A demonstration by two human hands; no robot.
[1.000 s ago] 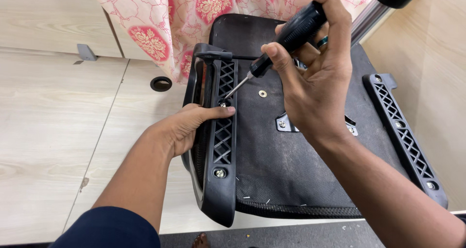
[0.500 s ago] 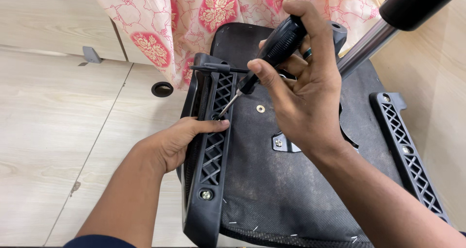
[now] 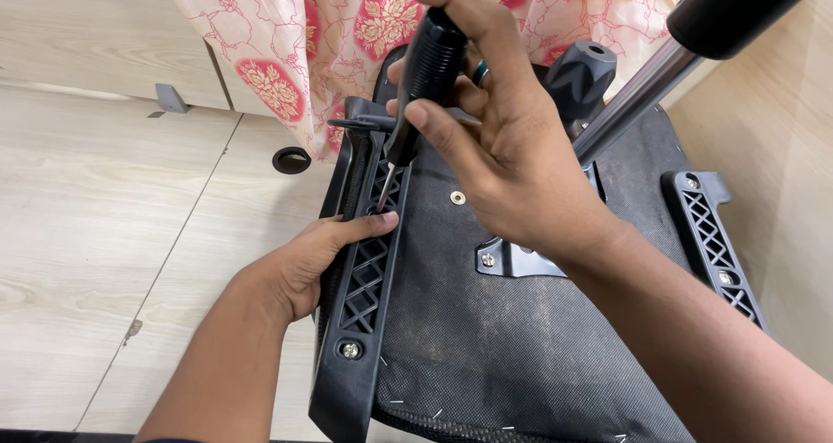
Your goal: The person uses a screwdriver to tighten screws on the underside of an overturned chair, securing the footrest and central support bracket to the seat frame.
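A screwdriver (image 3: pixel 416 87) with a thick black ribbed handle is held in the right hand (image 3: pixel 503 148), upper centre of the view. The fingers are closed around the handle, the thumb pressed along its side, and a dark ring is worn on one finger. The shaft is angled down and to the left, its tip set against the black lattice bracket (image 3: pixel 369 269) fixed along the left edge of an upturned chair seat (image 3: pixel 486 339).

The left hand (image 3: pixel 312 261) is laid against the outer side of that bracket — fingers curled loosely around its edge, thumb stretched across the lattice just below the screwdriver tip. Nothing loose is gripped by it; the bracket is merely steadied.

The seat underside is covered in dusty black fabric, stapled along the near edge. A silver screw (image 3: pixel 350 349) is seen at the bracket's lower end, and a small washer (image 3: pixel 457 198) on the fabric. A second lattice bracket (image 3: pixel 716 243) lies along the right edge. A metal plate (image 3: pixel 512 259) is partly covered by the right wrist, and a chrome tube (image 3: pixel 633 105) rises to a black part cut off at the top edge.

Behind, pink floral cloth (image 3: pixel 286 52) hangs over a pale wood-look floor (image 3: pixel 104 235) — a small dark ring (image 3: pixel 291 159) lies on it. Whether the screwdriver tip sits in a screw head cannot be made out.
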